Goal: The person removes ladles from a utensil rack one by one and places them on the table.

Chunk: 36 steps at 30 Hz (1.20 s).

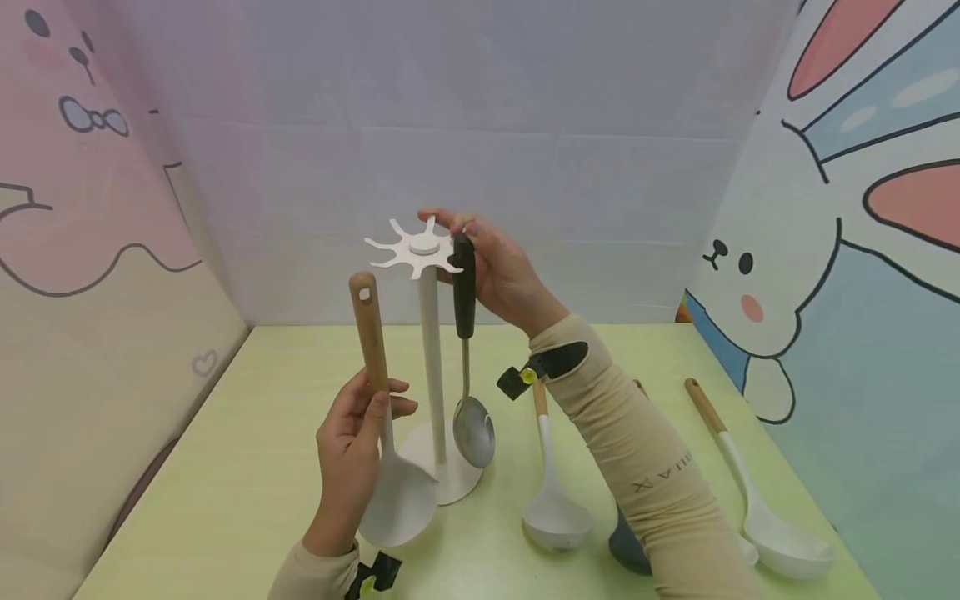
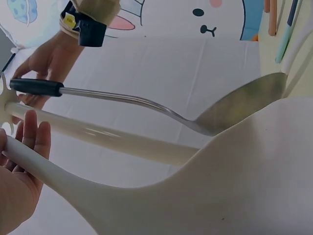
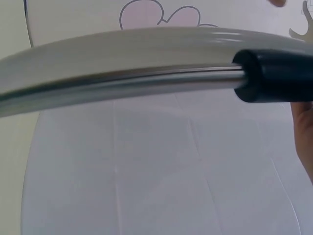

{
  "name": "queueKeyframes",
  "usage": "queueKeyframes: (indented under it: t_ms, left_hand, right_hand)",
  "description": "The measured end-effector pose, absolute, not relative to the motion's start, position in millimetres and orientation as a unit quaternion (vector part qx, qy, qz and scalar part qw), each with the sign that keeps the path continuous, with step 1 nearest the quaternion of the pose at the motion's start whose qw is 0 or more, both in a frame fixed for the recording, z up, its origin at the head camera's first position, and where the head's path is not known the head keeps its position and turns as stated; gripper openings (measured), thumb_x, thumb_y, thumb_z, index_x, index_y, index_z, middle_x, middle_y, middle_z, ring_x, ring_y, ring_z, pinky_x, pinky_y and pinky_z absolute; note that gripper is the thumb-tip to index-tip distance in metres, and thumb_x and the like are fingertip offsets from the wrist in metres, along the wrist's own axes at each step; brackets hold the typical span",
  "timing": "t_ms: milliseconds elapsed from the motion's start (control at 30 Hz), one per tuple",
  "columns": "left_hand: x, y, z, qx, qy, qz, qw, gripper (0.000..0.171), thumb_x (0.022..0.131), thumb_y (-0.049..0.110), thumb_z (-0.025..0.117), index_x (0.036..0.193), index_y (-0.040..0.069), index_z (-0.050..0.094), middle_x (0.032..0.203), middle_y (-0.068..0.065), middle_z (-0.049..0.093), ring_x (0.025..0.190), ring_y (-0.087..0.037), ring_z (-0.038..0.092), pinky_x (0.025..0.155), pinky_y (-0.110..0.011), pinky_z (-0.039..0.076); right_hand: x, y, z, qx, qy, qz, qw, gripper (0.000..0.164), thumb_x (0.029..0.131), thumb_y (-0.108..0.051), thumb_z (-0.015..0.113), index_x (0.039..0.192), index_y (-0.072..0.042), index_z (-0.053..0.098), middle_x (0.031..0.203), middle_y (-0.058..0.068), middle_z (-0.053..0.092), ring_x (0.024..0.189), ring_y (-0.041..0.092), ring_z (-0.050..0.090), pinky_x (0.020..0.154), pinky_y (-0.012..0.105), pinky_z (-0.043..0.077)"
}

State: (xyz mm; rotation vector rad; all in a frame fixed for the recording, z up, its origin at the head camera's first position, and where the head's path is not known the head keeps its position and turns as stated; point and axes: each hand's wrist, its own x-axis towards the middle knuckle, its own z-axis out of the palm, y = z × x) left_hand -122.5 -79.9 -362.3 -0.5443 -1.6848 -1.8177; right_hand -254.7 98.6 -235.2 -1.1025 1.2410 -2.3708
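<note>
My left hand (image 1: 352,450) grips a white turner (image 1: 397,500) by the lower part of its wooden handle, holding it upright with the broad head down. Beside it stands a white utensil rack (image 1: 431,358), a pole on a round base with several curved hooks on top. At the hooks, my right hand (image 1: 502,271) pinches the upper end of a metal spoon's black handle (image 1: 465,292). The spoon (image 1: 474,433) hangs bowl-down along the right side of the pole. In the left wrist view, the turner's head hides the pole's lower end.
A white ladle (image 1: 557,521) with a wooden handle lies right of the rack. Farther right are a dark-headed utensil (image 1: 628,546), partly hidden by the right sleeve, and another white ladle (image 1: 787,542). A pale wall (image 1: 480,167) stands behind the table.
</note>
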Motion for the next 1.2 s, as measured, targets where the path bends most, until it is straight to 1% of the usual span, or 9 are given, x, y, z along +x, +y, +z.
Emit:
queueKeyframes:
  t_ms: [133, 300, 367, 500, 600, 800, 900, 1067, 1200]
  left_hand:
    - [-128, -87, -368, -0.165, -0.648, -0.69, 0.278, 0.031, 0.1, -0.004, 0.051, 0.131, -0.01, 0.053, 0.103, 0.0, 0.071, 0.083, -0.01, 0.072, 0.085, -0.026, 0.057]
    - [-137, -94, -378, -0.118, -0.655, -0.702, 0.254, 0.031, 0.102, 0.0, 0.052, 0.132, -0.006, 0.054, 0.101, 0.001, 0.071, 0.082, -0.011, 0.071, 0.083, -0.029, 0.058]
    - [-141, -96, -381, -0.101, -0.656, -0.707, 0.245, 0.03, 0.102, 0.002, 0.052, 0.131, -0.005, 0.055, 0.1, 0.002, 0.071, 0.081, -0.01, 0.071, 0.082, -0.029, 0.058]
    - [-148, -100, -387, -0.072, -0.655, -0.718, 0.224, 0.028, 0.102, 0.004, 0.053, 0.13, -0.001, 0.057, 0.098, 0.002, 0.071, 0.08, -0.01, 0.071, 0.08, -0.029, 0.059]
    - [-153, -104, -392, -0.059, -0.657, -0.723, 0.208, 0.028, 0.103, 0.007, 0.052, 0.13, -0.001, 0.057, 0.098, 0.002, 0.071, 0.08, -0.009, 0.071, 0.08, -0.029, 0.059]
    - [-160, -113, -401, -0.043, -0.66, -0.729, 0.179, 0.033, 0.104, 0.009, 0.051, 0.134, -0.004, 0.052, 0.097, 0.001, 0.071, 0.08, -0.01, 0.071, 0.079, -0.029, 0.059]
    - [-166, -118, -406, -0.029, -0.658, -0.734, 0.167, 0.034, 0.104, 0.008, 0.051, 0.135, -0.005, 0.051, 0.096, 0.002, 0.071, 0.079, -0.009, 0.071, 0.079, -0.03, 0.059]
    - [-176, -127, -414, -0.004, -0.663, -0.734, 0.15, 0.033, 0.104, 0.007, 0.049, 0.136, -0.005, 0.05, 0.095, 0.005, 0.07, 0.078, -0.008, 0.07, 0.078, -0.029, 0.06]
    - [-181, -131, -416, 0.009, -0.669, -0.731, 0.136, 0.034, 0.104, 0.007, 0.048, 0.136, -0.006, 0.049, 0.094, 0.006, 0.07, 0.078, -0.007, 0.07, 0.077, -0.028, 0.06]
  right_hand:
    - [-252, 100, -233, -0.361, 0.437, -0.815, 0.116, 0.032, 0.101, -0.011, 0.031, 0.085, -0.015, 0.058, 0.149, 0.025, 0.036, 0.106, 0.021, 0.056, 0.082, 0.033, 0.052]
    - [-250, 103, -231, -0.359, 0.449, -0.811, 0.11, 0.03, 0.102, -0.01, 0.031, 0.086, -0.014, 0.056, 0.153, 0.026, 0.032, 0.114, 0.023, 0.051, 0.085, 0.035, 0.051]
    - [-248, 103, -231, -0.354, 0.454, -0.811, 0.105, 0.03, 0.102, -0.01, 0.031, 0.086, -0.014, 0.057, 0.155, 0.027, 0.03, 0.114, 0.022, 0.052, 0.085, 0.034, 0.051]
    - [-248, 104, -231, -0.343, 0.455, -0.817, 0.094, 0.03, 0.102, -0.007, 0.032, 0.087, -0.012, 0.057, 0.154, 0.027, 0.031, 0.1, 0.017, 0.058, 0.082, 0.03, 0.052]
    - [-247, 104, -231, -0.337, 0.454, -0.82, 0.085, 0.029, 0.102, -0.005, 0.033, 0.088, -0.01, 0.057, 0.153, 0.026, 0.034, 0.089, 0.015, 0.058, 0.079, 0.027, 0.053]
    - [-243, 104, -231, -0.322, 0.458, -0.825, 0.074, 0.027, 0.103, -0.005, 0.034, 0.087, -0.008, 0.056, 0.152, 0.025, 0.036, 0.08, 0.015, 0.056, 0.074, 0.024, 0.054]
    - [-241, 105, -231, -0.317, 0.461, -0.825, 0.071, 0.027, 0.104, -0.006, 0.034, 0.087, -0.008, 0.056, 0.152, 0.023, 0.037, 0.082, 0.015, 0.056, 0.075, 0.024, 0.054]
    - [-240, 105, -232, -0.32, 0.475, -0.818, 0.063, 0.028, 0.104, -0.006, 0.035, 0.088, -0.009, 0.057, 0.15, 0.02, 0.04, 0.093, 0.016, 0.056, 0.078, 0.025, 0.053]
    - [-239, 106, -233, -0.325, 0.484, -0.811, 0.052, 0.025, 0.104, -0.006, 0.037, 0.088, -0.01, 0.055, 0.147, 0.017, 0.042, 0.091, 0.017, 0.054, 0.081, 0.026, 0.054]
